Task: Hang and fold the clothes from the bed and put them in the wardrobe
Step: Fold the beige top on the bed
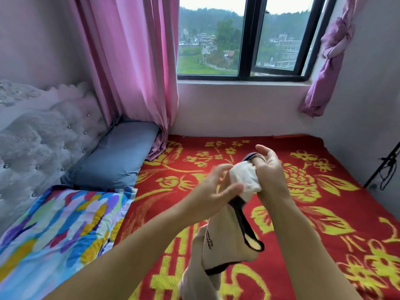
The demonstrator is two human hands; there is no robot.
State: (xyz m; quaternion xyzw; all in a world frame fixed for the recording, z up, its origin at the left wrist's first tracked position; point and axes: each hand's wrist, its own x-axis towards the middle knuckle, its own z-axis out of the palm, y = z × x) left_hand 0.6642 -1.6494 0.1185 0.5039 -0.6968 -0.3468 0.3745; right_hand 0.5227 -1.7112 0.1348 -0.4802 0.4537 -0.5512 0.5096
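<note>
Item: cream cloth garment with dark trim, long axis hanging steeply down from the hands above the red and yellow floral bed blanket. Left hand, nearer, fingers loosely curled, grip uncertain. Right hand clutches the bunched top.

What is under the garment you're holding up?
Under the white garment, the red blanket with yellow flowers covers the bed. The cloth and both arms hide the patch directly below, so anything lying there cannot be seen.
</note>
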